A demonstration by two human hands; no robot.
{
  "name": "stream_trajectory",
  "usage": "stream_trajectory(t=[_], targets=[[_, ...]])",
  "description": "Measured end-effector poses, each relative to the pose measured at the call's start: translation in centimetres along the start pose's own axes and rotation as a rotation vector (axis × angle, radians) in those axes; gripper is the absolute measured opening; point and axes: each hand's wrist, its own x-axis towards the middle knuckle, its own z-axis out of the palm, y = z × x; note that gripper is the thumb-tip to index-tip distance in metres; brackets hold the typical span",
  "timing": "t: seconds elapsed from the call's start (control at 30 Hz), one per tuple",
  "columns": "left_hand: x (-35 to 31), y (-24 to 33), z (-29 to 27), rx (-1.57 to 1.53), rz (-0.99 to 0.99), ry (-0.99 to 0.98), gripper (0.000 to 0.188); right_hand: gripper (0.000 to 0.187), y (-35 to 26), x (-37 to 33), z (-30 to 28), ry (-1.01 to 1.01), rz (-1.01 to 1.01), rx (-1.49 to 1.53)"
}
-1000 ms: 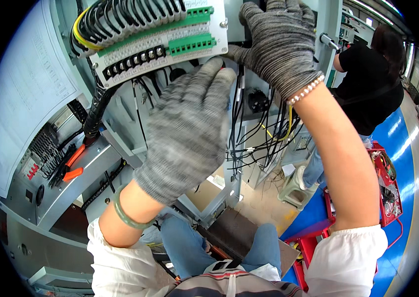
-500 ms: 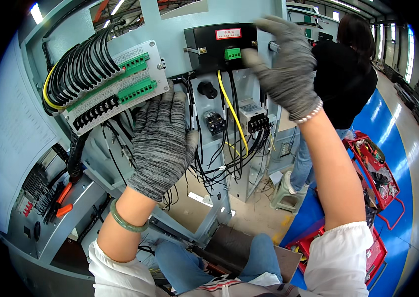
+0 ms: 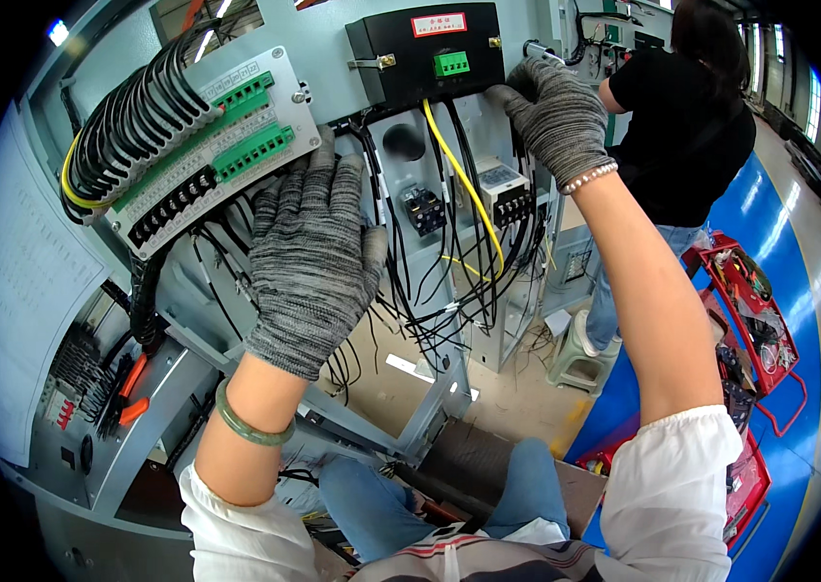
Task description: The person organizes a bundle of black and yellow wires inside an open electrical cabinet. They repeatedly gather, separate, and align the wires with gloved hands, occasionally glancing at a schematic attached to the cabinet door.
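Observation:
My left hand (image 3: pixel 309 257), in a grey knit glove, lies with fingers stretched out by the lower right corner of a tilted terminal module (image 3: pixel 207 150). The module carries green terminal blocks, a black terminal strip and a thick bundle of black wires (image 3: pixel 134 131). To the right, a black box (image 3: pixel 425 60) with a small green connector (image 3: pixel 451 64) is fixed to the panel. My gloved right hand (image 3: pixel 558 121) is at the box's lower right corner, thumb beside it and fingers bent. Its fingertips are partly hidden, along with whatever they grip.
Below the box, loose black wires and a yellow wire (image 3: pixel 464 179) hang past a black relay socket (image 3: pixel 423 210) and a device with terminals (image 3: pixel 503 194). A person in black (image 3: pixel 687 126) works at the right, near a stool (image 3: pixel 580 361) and red tool carts (image 3: pixel 765 335).
My right hand has moved down and its spread fingers have bent in by the black box. My left hand stays by the module. The whole view has shifted slightly.

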Motion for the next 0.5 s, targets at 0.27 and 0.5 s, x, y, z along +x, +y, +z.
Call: stream_trajectory(t=[0.27, 0.5], targets=[[0.1, 0.0, 0.7, 0.012, 0.002, 0.054, 0.060, 0.029, 0.9, -0.2, 2.5, 0.036, -0.033, 0.166], [0.2, 0.2, 1.1, 0.017, 0.011, 0.060, 0.061, 0.028, 2.8, -2.0, 3.0, 0.030, 0.099, 0.479]])
